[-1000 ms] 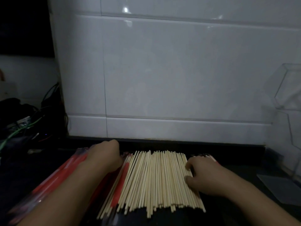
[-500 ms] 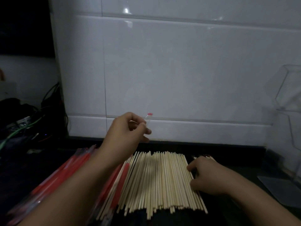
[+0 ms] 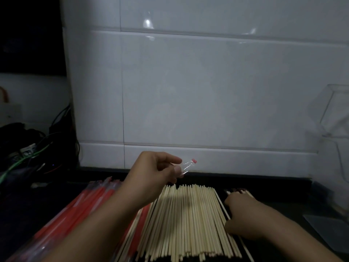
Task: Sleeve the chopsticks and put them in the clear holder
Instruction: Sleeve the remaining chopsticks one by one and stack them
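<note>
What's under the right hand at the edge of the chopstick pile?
The right hand rests on the right edge of the bare wooden chopsticks; whichever sticks its curled fingers grip are hidden beneath it.

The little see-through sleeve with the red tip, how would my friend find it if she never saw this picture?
Start at the big white tiled wall and look down to the spread of pale chopsticks on the dark counter. Just above their far ends, the left hand pinches the clear sleeve in its fingers. It is the only sleeve held up in the air; the red sleeves lie flat at the left.
</note>
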The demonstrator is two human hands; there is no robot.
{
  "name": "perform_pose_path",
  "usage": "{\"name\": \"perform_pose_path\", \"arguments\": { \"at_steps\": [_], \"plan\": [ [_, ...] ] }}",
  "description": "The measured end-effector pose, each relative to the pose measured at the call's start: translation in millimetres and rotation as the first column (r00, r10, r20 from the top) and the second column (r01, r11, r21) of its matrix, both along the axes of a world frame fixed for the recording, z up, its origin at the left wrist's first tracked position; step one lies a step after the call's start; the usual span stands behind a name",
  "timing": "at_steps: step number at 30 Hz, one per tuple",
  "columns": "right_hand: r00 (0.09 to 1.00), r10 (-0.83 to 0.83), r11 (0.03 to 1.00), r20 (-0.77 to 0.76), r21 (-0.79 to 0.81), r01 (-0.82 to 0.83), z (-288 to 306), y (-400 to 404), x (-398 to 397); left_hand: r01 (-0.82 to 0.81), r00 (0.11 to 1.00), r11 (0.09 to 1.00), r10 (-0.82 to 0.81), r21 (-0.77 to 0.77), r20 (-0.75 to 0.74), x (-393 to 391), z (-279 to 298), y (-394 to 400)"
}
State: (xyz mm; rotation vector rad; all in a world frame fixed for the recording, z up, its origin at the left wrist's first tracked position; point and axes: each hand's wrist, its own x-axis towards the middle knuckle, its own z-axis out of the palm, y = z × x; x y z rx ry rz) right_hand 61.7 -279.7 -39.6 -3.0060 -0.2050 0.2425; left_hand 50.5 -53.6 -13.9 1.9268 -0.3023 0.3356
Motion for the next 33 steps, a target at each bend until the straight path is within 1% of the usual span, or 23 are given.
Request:
{"name": "perform_pose_path", "arguments": {
  "at_steps": [3,5,7,8,9,10,12,14,15,17,18,20,21,23,24,25,27,29,30,33],
  "plan": [
    [0.997,0.010,1.000,-0.075,-0.005,-0.010,6,0,-4,-0.062,0.997,0.993,0.058,0.102,0.041,-2,-2,-2],
    [0.995,0.036,0.999,-0.092,0.008,-0.035,8,1,-7,-0.076,0.996,0.991,0.069,0.115,0.057,-2,-3,-3],
    [0.996,0.065,0.998,-0.065,0.009,-0.065,9,1,-9,-0.082,0.995,0.991,0.075,0.101,0.070,-2,-2,-3],
    [0.996,0.073,0.997,-0.059,0.015,-0.072,10,2,-8,-0.072,0.995,0.996,0.069,0.052,0.067,-2,-2,-3],
    [0.995,0.078,0.997,-0.067,0.024,-0.076,10,1,-8,-0.046,0.998,0.998,0.048,-0.046,0.050,-2,-1,-4],
    [0.994,0.079,0.996,-0.076,0.039,-0.077,9,0,-8,-0.010,1.000,0.983,0.015,-0.181,0.022,-2,1,-4],
    [0.994,0.073,0.992,-0.081,0.111,-0.064,6,-4,-6,0.037,0.999,0.905,-0.045,-0.424,-0.008,-6,8,-3],
    [0.997,0.065,0.965,-0.035,0.256,-0.054,3,-8,-1,0.027,1.000,0.833,-0.029,-0.553,0.006,-6,15,1],
    [0.999,0.049,0.928,0.000,0.369,-0.046,3,-8,0,0.014,1.000,0.803,-0.005,-0.595,0.016,-5,18,3],
    [0.998,0.005,0.790,0.065,0.611,-0.044,8,-7,-2,-0.017,0.998,0.781,0.050,-0.624,0.036,-2,20,9],
    [0.995,-0.027,0.694,0.095,0.718,-0.050,13,-6,-4,-0.026,0.996,0.791,0.076,-0.611,0.055,-1,20,11],
    [0.982,-0.083,0.460,0.172,0.881,-0.116,23,-3,-10,-0.039,0.988,0.839,0.112,-0.543,0.102,-1,18,12],
    [0.973,-0.103,0.328,0.208,0.930,-0.164,28,-2,-13,-0.036,0.986,0.864,0.112,-0.502,0.122,-2,17,10],
    [0.960,-0.151,0.074,0.237,0.971,-0.228,33,-1,-16,-0.016,0.987,0.907,0.081,-0.420,0.138,-4,14,5],
    [0.954,-0.185,-0.019,0.237,0.969,-0.245,34,-1,-15,-0.006,0.989,0.926,0.061,-0.376,0.135,-5,12,1],
    [0.948,-0.220,-0.087,0.230,0.963,-0.254,35,-1,-15,0.005,0.991,0.944,0.040,-0.329,0.130,-6,9,-3],
    [0.937,-0.290,-0.181,0.197,0.950,-0.256,36,-2,-13,0.015,0.992,0.979,0.010,-0.203,0.123,-5,4,-10],
    [0.931,-0.322,-0.229,0.172,0.940,-0.252,36,-5,-12,0.005,0.991,1.000,-0.001,-0.030,0.131,-4,-2,-15],
    [0.929,-0.332,-0.242,0.164,0.937,-0.252,37,-6,-12,0.006,0.991,1.000,-0.010,0.031,0.136,-4,-4,-17],
    [0.929,-0.340,-0.305,0.147,0.917,-0.257,39,-5,-14,0.022,0.989,0.994,-0.037,0.108,0.146,-5,-6,-20]
  ]
}}
